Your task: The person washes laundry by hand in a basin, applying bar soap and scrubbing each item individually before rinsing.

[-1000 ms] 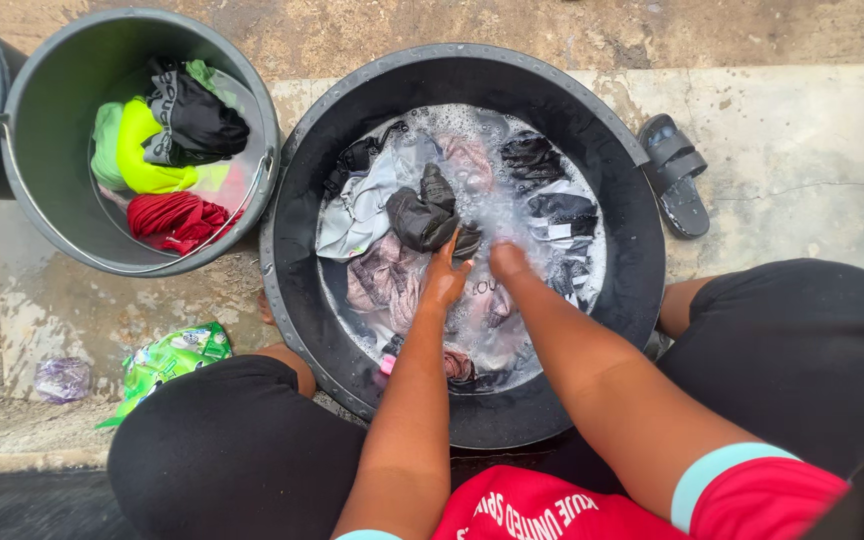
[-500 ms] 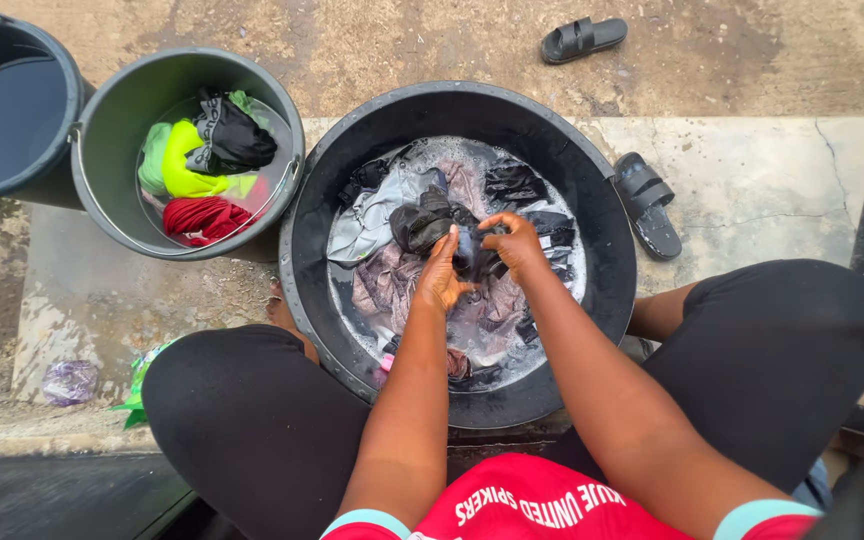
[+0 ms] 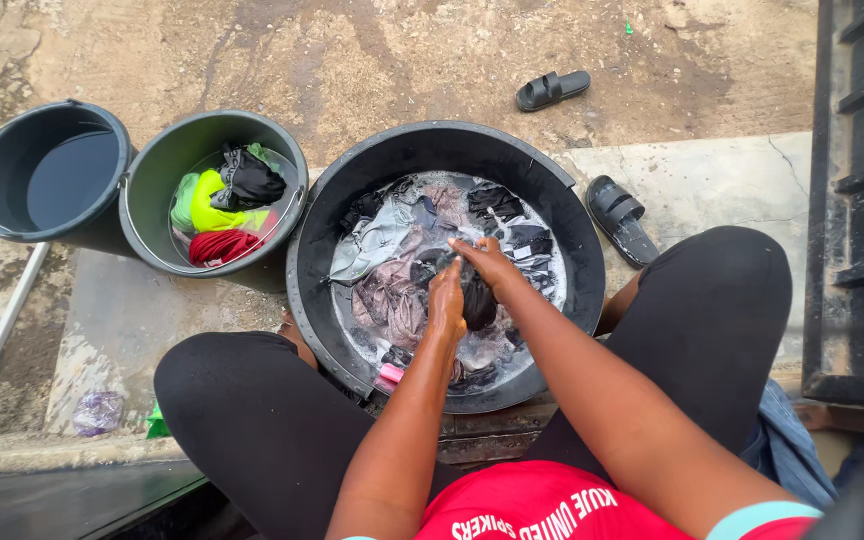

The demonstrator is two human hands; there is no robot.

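Over the black basin, left hand and right hand reach in from extended forearms, both clenched on one dark garment above soaking clothes. Left of the basin: two buckets. Right: two sandals.

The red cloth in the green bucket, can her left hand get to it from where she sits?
Probably yes. The left hand is in the black basin; the bucket stands open just beside it, with the red cloth on top, uncovered.
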